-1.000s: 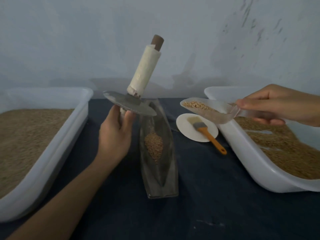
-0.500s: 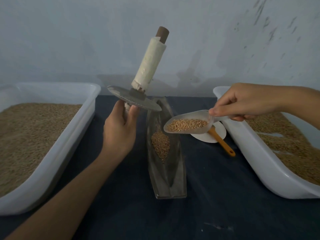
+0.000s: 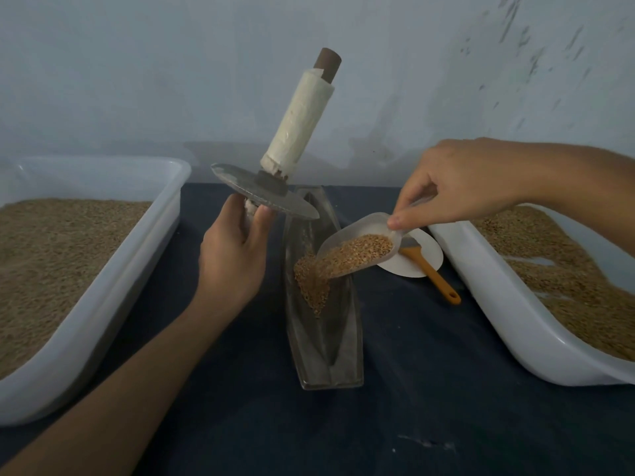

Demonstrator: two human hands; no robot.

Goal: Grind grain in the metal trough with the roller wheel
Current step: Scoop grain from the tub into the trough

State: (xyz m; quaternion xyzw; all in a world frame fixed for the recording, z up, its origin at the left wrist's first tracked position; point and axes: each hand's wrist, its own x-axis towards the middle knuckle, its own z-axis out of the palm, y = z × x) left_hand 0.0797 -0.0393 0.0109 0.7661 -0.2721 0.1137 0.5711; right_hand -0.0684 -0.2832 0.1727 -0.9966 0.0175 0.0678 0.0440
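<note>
Trough axis: metal trough [image 3: 323, 338] runs near-to-far between my hands.
Left hand [image 3: 233, 259]: grips roller wheel [image 3: 264, 195], left of trough.
Right hand [image 3: 460, 182]: pinches scoop [image 3: 357, 249], tipping grain [image 3: 311, 286] in.

pale blue-grey wall [image 3: 137, 80] behind the work surface, dark scuffs and flecks on its upper right, faint smudges low near the middle, table covered in dark navy cloth [image 3: 446, 389], a few pale specks on it, light dim and even
</note>
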